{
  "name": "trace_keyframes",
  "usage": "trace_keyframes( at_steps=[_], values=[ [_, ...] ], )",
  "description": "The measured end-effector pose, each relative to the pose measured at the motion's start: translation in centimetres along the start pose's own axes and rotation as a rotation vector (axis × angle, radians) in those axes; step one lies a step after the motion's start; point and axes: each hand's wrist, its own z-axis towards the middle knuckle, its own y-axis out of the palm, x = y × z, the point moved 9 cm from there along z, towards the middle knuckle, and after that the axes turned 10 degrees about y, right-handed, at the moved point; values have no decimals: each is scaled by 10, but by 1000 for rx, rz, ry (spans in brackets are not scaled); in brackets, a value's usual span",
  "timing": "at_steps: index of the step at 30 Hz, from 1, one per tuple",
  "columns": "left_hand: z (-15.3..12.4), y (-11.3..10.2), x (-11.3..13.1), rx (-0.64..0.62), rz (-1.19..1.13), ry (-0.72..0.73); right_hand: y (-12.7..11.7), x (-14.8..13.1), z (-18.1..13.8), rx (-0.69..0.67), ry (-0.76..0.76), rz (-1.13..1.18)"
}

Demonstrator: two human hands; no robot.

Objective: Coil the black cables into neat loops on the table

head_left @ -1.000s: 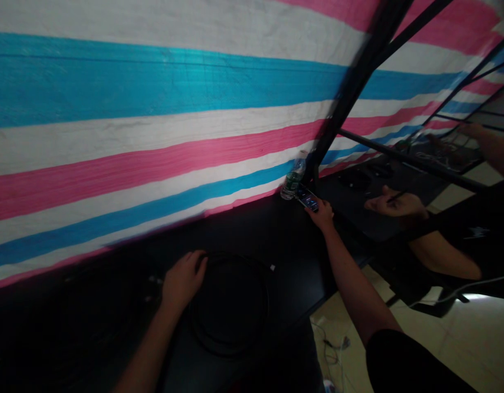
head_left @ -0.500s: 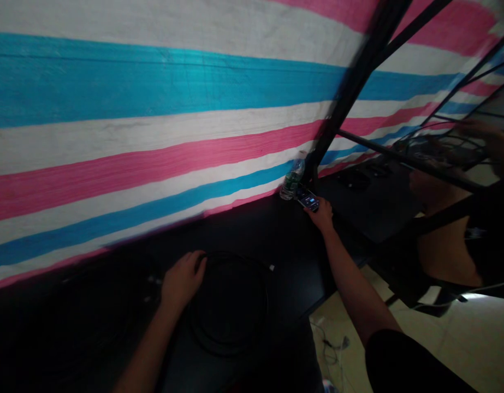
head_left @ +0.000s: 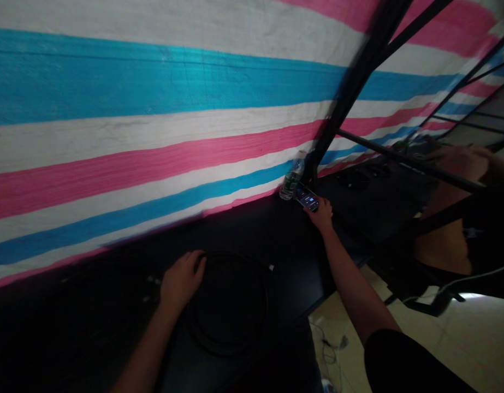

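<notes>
My left hand (head_left: pixel 183 281) rests at the left side of a black coiled cable (head_left: pixel 265 311), its fingers closed round the upper left of the loop. The loop lies on the dark tabletop (head_left: pixel 252 229), and one cable end shows a small pale connector (head_left: pixel 271 267). At the table's back right, my right hand (head_left: pixel 322 214) grips a smartphone (head_left: pixel 307 197) with a lit screen. The phone's far end is beside a clear plastic bottle (head_left: pixel 291 180) with a green label.
A striped tarpaulin (head_left: pixel 161 158) hangs behind the table. A black metal frame post (head_left: pixel 345 98) rises at the right. Beyond it another person's arm (head_left: pixel 448 234) reaches over a neighbouring table. Dark cables (head_left: pixel 92 311) lie at left; thin cords (head_left: pixel 329 349) are on the floor.
The other person's hands and arm have lowered towards their table. Both my hands keep their places on the cable and the phone.
</notes>
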Motion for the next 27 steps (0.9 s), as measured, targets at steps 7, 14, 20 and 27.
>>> trace_keyframes(
  at_steps=[7, 14, 20, 27],
  values=[
    [0, 0, 0, -7, 4, -9, 0, 2, 1, -3, 18, 4],
    [0, -1, 1, 9, 10, 9, -1, 3, 2, -5, 32, 25],
    [0, -1, 0, 4, 13, -4, 1, 2, 2, 2, 2, 21],
    [0, 0, -1, -17, 8, -19, 3, 5, 3, -6, 15, -21]
  ],
)
